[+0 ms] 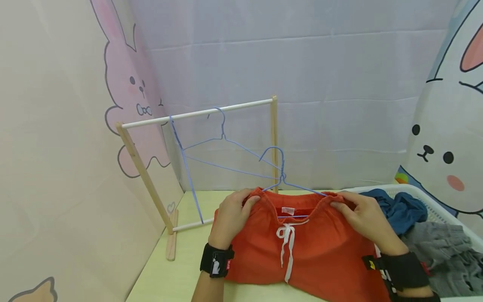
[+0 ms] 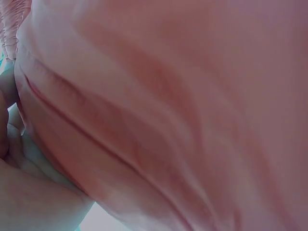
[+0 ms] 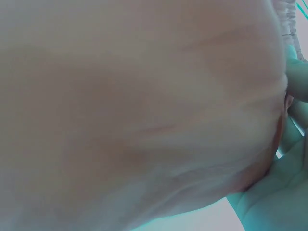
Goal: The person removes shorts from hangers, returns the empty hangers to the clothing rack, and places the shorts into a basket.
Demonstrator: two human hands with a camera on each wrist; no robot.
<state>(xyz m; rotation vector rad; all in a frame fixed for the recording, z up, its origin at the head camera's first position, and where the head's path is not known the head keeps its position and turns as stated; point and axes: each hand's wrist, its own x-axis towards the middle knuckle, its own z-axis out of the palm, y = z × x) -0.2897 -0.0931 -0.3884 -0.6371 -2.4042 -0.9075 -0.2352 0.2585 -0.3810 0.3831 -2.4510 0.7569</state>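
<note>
Orange drawstring shorts (image 1: 317, 251) hang spread between both hands, their white cord tied in a bow at the front. A blue wire hanger (image 1: 283, 167) sits inside the waistband, its hook rising above the fabric and its lower bar showing in the opening. My left hand (image 1: 234, 214) pinches the left end of the waistband, thumb in front. On the opposite end, my right hand (image 1: 364, 214) pinches the waistband the same way. Cloth fills most of both wrist views, with the left fingers (image 2: 9, 86) at one edge and the right fingers (image 3: 298, 82) at the other.
Behind the shorts stands a wooden rack (image 1: 147, 180) with a white top rail (image 1: 196, 114). Two more blue hangers hang on it, one of them this hanger (image 1: 223, 126). At the right, a white basket (image 1: 445, 209) holds blue clothing (image 1: 403, 209) and grey clothing (image 1: 441, 243).
</note>
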